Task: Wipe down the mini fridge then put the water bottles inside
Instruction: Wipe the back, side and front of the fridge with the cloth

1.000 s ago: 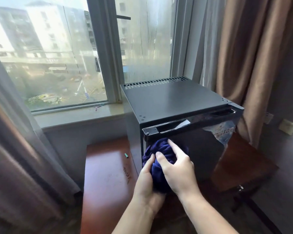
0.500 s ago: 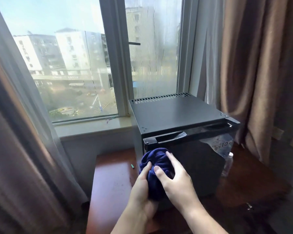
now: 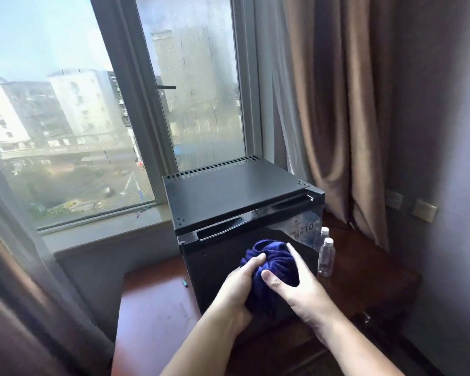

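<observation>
One black mini fridge is sitting on the wooden table by the window, door shut and facing you so its front is reachable. You are bunching a navy cloth against that door, your left hand gripping it from below while your right hand is pressing it with spread fingers, probably shaping a pad for wiping. Two water bottles are waiting upright just beside the fridge's right side, handy for loading.

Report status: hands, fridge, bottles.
Left hand and right hand both gripping the blue cloth at the mini fridge door. Door shut. Two water bottles outside, right of fridge.
</observation>
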The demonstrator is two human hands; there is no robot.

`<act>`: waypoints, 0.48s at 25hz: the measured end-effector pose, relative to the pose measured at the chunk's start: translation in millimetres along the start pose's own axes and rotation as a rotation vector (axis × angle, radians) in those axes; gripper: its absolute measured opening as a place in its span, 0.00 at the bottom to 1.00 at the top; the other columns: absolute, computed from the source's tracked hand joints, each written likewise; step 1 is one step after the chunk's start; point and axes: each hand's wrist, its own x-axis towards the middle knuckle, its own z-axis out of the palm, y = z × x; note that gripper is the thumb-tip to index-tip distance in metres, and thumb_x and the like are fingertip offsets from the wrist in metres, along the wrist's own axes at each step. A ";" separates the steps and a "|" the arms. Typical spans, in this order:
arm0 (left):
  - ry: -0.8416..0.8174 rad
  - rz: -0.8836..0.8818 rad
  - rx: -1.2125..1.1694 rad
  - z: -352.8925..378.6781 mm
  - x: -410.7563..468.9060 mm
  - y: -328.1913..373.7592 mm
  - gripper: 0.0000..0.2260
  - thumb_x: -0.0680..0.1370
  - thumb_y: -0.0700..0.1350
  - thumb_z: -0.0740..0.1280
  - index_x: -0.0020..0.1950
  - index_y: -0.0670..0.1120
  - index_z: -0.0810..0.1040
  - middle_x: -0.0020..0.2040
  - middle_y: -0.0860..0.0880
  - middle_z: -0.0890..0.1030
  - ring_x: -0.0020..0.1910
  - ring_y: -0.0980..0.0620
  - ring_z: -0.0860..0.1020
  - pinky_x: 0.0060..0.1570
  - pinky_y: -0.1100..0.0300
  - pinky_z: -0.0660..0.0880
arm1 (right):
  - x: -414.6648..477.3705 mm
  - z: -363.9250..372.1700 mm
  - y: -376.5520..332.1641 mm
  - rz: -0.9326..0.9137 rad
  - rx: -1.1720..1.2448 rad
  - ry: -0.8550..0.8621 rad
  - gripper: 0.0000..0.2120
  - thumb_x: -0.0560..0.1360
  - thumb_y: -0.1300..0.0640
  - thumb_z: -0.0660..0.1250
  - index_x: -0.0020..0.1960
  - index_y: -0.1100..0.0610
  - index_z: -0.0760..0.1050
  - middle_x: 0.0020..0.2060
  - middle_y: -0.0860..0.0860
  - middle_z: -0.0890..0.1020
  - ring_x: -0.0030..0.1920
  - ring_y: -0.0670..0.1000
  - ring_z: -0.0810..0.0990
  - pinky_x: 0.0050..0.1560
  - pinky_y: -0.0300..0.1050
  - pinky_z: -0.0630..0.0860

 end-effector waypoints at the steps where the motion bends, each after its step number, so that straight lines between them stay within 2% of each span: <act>1: -0.010 0.024 0.008 1.8 1.3 0.4 0.17 0.80 0.48 0.70 0.63 0.38 0.84 0.58 0.36 0.86 0.60 0.38 0.85 0.56 0.49 0.83 | 2.0 -1.5 0.6 0.003 0.042 -0.017 0.46 0.61 0.36 0.80 0.75 0.44 0.68 0.66 0.41 0.79 0.64 0.33 0.77 0.66 0.31 0.71; 4: -0.066 0.076 -0.065 8.0 1.8 3.0 0.17 0.81 0.48 0.67 0.60 0.37 0.85 0.58 0.35 0.86 0.53 0.39 0.87 0.48 0.50 0.85 | 15.1 2.0 1.5 -0.004 0.167 0.086 0.32 0.66 0.50 0.82 0.68 0.46 0.75 0.59 0.43 0.86 0.60 0.40 0.83 0.68 0.46 0.76; 6: -0.074 0.124 -0.140 6.2 2.4 0.6 0.17 0.78 0.44 0.67 0.59 0.35 0.85 0.57 0.34 0.86 0.48 0.41 0.87 0.43 0.53 0.85 | 26.9 5.8 -2.4 0.019 0.229 0.183 0.21 0.71 0.59 0.79 0.61 0.49 0.79 0.55 0.48 0.87 0.56 0.42 0.85 0.64 0.48 0.79; 7: -0.057 0.161 -0.172 1.7 4.2 -0.5 0.17 0.76 0.42 0.68 0.61 0.34 0.83 0.57 0.34 0.85 0.47 0.43 0.86 0.42 0.54 0.85 | 32.5 8.4 -5.2 0.032 0.231 0.212 0.17 0.72 0.60 0.78 0.58 0.48 0.80 0.54 0.49 0.88 0.54 0.42 0.86 0.61 0.46 0.80; 10: 0.054 0.282 -0.237 -16.0 8.8 -0.7 0.24 0.73 0.38 0.69 0.68 0.33 0.77 0.63 0.33 0.83 0.56 0.42 0.83 0.48 0.55 0.85 | 42.6 24.9 -13.6 -0.018 0.132 0.204 0.15 0.72 0.52 0.78 0.58 0.48 0.82 0.52 0.46 0.88 0.54 0.42 0.86 0.61 0.48 0.81; 12: 0.128 0.328 -0.249 -26.8 6.5 0.7 0.21 0.76 0.40 0.68 0.68 0.35 0.78 0.63 0.36 0.84 0.58 0.44 0.84 0.50 0.55 0.84 | 42.6 41.9 -18.3 -0.053 0.041 0.186 0.19 0.72 0.45 0.77 0.61 0.48 0.83 0.53 0.43 0.87 0.57 0.42 0.84 0.64 0.47 0.79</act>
